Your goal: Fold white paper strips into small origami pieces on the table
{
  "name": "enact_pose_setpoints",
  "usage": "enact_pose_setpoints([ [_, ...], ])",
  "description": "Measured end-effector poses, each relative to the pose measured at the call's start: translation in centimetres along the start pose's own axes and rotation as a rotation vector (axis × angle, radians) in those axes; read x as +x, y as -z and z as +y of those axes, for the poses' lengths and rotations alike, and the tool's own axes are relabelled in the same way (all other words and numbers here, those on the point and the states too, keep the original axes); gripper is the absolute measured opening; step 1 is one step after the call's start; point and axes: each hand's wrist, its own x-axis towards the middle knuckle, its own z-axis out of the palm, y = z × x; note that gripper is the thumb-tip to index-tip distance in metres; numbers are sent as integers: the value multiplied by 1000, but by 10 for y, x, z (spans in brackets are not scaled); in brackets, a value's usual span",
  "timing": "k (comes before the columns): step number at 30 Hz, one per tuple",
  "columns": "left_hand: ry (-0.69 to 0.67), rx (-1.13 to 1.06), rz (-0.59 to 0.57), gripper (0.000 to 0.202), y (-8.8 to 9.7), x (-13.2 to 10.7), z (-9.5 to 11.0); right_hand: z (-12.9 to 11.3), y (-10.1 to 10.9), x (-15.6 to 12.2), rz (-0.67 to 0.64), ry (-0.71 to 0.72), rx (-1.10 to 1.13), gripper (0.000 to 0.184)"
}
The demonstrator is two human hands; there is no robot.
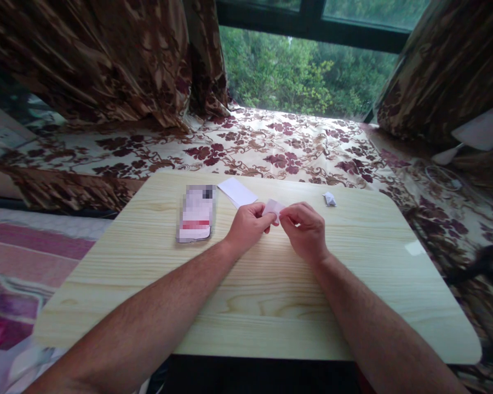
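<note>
A small piece of pale paper (273, 208) is pinched between both my hands above the light wooden table (254, 306). My left hand (250, 225) grips its left side with fingers curled. My right hand (304, 229) pinches its right edge. A white paper strip (237, 191) lies flat on the table just behind my left hand. A phone (196, 213) lies face up to the left. A small folded paper piece (330, 199) sits to the right of my hands.
The table stands on a floral bedspread (271, 148) before a window with brown patterned curtains (107, 60). A white object and cable (447, 164) lie at the far right. Striped pink bedding (20, 257) is at the left.
</note>
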Motion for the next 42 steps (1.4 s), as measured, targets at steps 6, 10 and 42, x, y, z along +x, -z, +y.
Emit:
enact_pose_setpoints([
  [6, 1, -76, 12, 16, 1, 2, -3, -5, 3, 0, -51, 69, -44, 14],
  [10, 3, -116, 6, 17, 2, 2, -5, -5, 4, 0, -78, 115, -56, 15],
  [42, 23, -50, -22, 30, 2, 0, 1, 1, 2, 7, -196, -502, 394, 20],
])
